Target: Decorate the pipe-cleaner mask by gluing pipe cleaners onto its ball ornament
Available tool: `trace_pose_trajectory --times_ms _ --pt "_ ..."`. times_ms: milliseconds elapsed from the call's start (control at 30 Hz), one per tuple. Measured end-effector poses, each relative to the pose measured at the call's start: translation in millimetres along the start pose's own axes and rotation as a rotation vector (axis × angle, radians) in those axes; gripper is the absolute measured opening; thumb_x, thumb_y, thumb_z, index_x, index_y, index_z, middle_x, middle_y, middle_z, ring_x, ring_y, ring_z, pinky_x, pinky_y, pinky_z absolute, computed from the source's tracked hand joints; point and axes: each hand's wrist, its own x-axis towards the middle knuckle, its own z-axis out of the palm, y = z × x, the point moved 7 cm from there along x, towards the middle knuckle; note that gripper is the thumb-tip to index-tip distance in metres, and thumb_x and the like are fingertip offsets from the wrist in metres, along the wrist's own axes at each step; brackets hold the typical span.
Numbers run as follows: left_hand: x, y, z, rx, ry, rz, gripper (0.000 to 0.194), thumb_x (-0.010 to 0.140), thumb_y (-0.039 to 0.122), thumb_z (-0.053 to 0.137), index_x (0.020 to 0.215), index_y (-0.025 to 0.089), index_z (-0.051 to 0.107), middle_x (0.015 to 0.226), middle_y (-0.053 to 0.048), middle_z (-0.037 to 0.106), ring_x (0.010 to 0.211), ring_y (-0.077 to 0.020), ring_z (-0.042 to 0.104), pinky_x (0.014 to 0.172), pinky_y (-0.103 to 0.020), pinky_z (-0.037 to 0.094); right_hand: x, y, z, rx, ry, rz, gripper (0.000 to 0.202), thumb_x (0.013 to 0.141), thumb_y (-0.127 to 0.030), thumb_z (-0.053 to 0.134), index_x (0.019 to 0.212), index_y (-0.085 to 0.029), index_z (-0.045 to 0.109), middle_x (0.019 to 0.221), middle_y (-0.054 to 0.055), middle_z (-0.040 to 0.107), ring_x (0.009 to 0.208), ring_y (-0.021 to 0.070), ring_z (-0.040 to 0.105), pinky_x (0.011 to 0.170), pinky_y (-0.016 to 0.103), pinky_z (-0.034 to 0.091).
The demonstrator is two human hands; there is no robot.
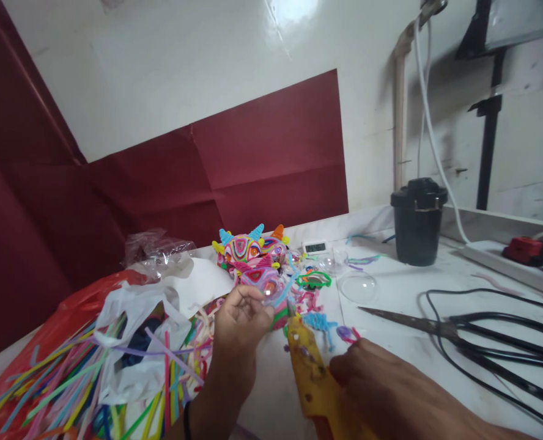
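Observation:
My left hand (244, 318) is closed, its thumb and fingers pinching a small clear plastic dome (269, 292). A light blue pipe cleaner (288, 288) runs along the dome's right side; I cannot tell whether the two are joined. My right hand (376, 379) is wrapped round a yellow hot glue gun (306, 360), its nozzle pointing up close to the dome. Just behind my left hand are colourful dragon-like heads made of pipe cleaners (241, 247), with blue and orange horns. Beyond the nozzle lie a green pipe-cleaner loop (315, 280) and a blue pipe-cleaner piece (320, 321).
Loose pipe cleaners (65, 391) and a white plastic bag (134, 373) cover the left. Large black-handled scissors (455, 333) and a black cable (441, 354) lie at right. Behind stand a black lidded bin (418, 226), a small digital display (315, 247) and a power strip (491, 256).

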Motion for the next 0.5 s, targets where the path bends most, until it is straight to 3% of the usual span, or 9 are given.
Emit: trace_pose_trajectory --times_ms 333,500 --pt "0 1 -1.0 0.009 -0.005 0.006 0.02 0.06 0.013 0.075 0.07 0.018 0.059 0.055 0.006 0.049 0.052 -0.0066 0.042 0.052 -0.017 0.037 7 -8 -18 0.014 -0.032 -0.08 0.021 0.091 -0.039 0.046 0.087 -0.027 0.064 0.08 0.004 0.07 0.07 0.0214 0.065 0.067 0.029 0.054" --pt "-1 1 0.8 0.01 0.003 0.001 0.018 0.063 0.012 0.072 0.072 0.017 0.058 0.055 0.007 0.047 0.053 -0.0067 0.042 0.054 -0.019 0.038 2 -5 -8 0.028 0.11 -0.089 0.027 0.092 -0.036 0.039 0.089 -0.027 0.064 0.071 0.003 0.067 0.063 0.0212 0.062 0.062 0.03 0.052"
